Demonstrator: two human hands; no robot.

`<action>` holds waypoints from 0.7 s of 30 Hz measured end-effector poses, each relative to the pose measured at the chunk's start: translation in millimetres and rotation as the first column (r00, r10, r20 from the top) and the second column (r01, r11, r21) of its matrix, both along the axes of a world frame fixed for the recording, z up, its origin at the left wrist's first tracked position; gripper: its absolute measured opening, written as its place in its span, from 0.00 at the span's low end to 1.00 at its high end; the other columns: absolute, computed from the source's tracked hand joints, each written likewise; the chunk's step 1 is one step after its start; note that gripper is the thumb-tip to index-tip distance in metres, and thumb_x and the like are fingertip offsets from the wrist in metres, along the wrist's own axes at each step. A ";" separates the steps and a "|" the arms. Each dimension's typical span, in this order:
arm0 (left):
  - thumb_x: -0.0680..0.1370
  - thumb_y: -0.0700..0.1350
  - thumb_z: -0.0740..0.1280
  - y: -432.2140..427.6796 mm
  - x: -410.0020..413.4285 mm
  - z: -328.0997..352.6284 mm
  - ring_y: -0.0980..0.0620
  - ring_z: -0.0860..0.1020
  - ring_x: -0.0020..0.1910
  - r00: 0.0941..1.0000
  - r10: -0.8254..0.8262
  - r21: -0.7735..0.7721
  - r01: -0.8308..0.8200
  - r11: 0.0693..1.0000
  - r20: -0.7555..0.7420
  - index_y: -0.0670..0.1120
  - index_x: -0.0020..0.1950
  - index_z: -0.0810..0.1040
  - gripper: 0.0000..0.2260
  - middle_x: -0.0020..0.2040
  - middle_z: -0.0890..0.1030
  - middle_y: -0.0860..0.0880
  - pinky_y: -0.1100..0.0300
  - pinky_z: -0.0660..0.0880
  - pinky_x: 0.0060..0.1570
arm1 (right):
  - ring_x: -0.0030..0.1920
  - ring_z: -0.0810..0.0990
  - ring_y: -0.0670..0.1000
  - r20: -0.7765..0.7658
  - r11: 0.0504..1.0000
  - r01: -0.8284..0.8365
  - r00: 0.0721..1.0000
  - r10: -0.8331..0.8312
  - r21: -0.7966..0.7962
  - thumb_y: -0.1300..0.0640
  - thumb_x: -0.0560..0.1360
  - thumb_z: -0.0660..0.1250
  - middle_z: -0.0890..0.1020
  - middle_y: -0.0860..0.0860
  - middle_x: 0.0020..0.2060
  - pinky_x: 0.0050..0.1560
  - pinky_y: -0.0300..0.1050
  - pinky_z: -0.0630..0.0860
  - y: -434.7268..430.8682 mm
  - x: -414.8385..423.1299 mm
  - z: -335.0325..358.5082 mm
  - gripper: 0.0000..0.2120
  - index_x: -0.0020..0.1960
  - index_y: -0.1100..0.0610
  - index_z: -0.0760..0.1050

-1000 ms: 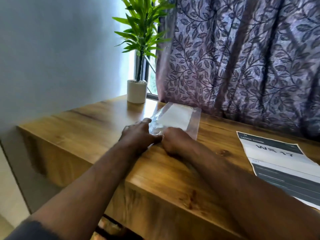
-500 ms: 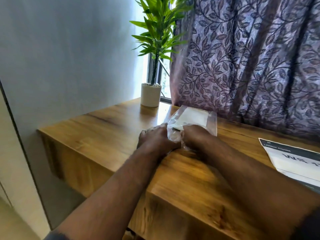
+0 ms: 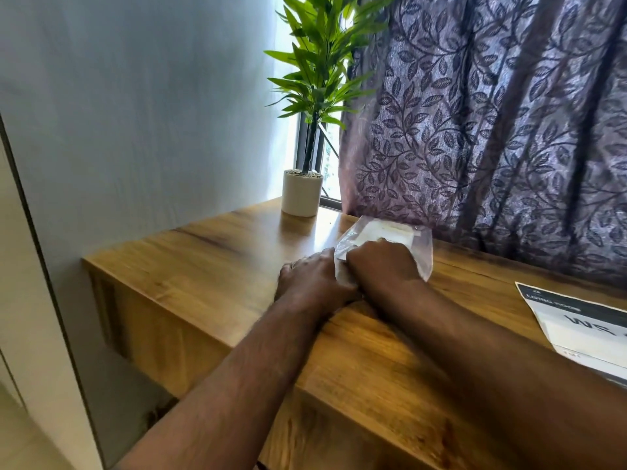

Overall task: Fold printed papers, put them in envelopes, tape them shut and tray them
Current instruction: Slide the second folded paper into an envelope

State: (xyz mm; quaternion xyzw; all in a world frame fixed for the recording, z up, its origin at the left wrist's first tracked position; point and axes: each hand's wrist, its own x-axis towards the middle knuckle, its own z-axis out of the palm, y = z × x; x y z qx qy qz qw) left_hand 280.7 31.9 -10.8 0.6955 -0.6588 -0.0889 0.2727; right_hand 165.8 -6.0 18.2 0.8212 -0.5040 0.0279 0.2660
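Note:
A clear plastic envelope (image 3: pixel 407 235) with a white folded paper inside lies on the wooden table (image 3: pixel 220 262) near the curtain. My left hand (image 3: pixel 312 279) rests knuckles-up on the table, its fingertips pinching the envelope's near left edge. Touching it on the right, my right hand (image 3: pixel 383 266) is closed over the envelope's near end and covers part of it. A printed paper (image 3: pixel 583 327) with dark bands and large letters lies flat at the right edge of the view, partly cut off.
A potted green plant (image 3: pixel 302 191) in a white pot stands at the table's far corner by the window. A purple leaf-patterned curtain (image 3: pixel 492 130) hangs along the table's back edge. A grey wall runs along the left; the table's left edge drops to the floor.
The camera has swung left, so everything sits further right in view. My right hand has slid further onto the envelope, covering more of its near end. Both hands stay together on it.

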 end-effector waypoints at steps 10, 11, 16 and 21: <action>0.71 0.70 0.65 -9.7 4.7 -9.1 0.43 0.71 0.70 0.997 0.023 0.002 -0.023 1.000 -0.072 0.52 0.81 0.48 0.47 0.75 0.70 0.47 0.47 0.67 0.67 | 0.42 0.82 0.59 0.318 0.962 -0.217 0.912 0.260 -0.164 0.50 0.79 0.60 0.83 0.53 0.44 0.35 0.48 0.71 68.2 -36.2 39.9 0.07 0.56 0.49 0.72; 0.72 0.71 0.64 -11.1 4.4 -9.7 0.43 0.71 0.70 0.997 0.030 0.000 -0.030 1.000 -0.064 0.52 0.81 0.49 0.45 0.75 0.70 0.47 0.47 0.67 0.67 | 0.40 0.81 0.58 0.354 0.954 -0.230 0.890 0.287 -0.193 0.51 0.80 0.60 0.83 0.52 0.43 0.35 0.47 0.71 73.2 -41.5 47.2 0.06 0.55 0.49 0.73; 0.75 0.69 0.63 -8.5 0.4 -7.7 0.42 0.71 0.70 0.998 0.042 0.018 -0.043 0.999 0.044 0.55 0.79 0.56 0.38 0.74 0.70 0.46 0.47 0.67 0.67 | 0.40 0.82 0.57 0.527 0.907 -0.263 0.746 0.408 -0.329 0.55 0.79 0.65 0.86 0.53 0.42 0.38 0.48 0.75 95.4 -70.6 87.5 0.07 0.54 0.52 0.81; 0.76 0.70 0.59 -5.2 -6.2 -8.4 0.41 0.69 0.72 0.989 0.048 0.014 -0.050 0.999 0.142 0.55 0.78 0.57 0.35 0.77 0.65 0.46 0.43 0.67 0.68 | 0.40 0.78 0.48 0.598 0.877 -0.228 0.658 0.458 -0.422 0.58 0.78 0.67 0.86 0.52 0.45 0.39 0.38 0.69 110.9 -103.2 113.8 0.08 0.55 0.54 0.83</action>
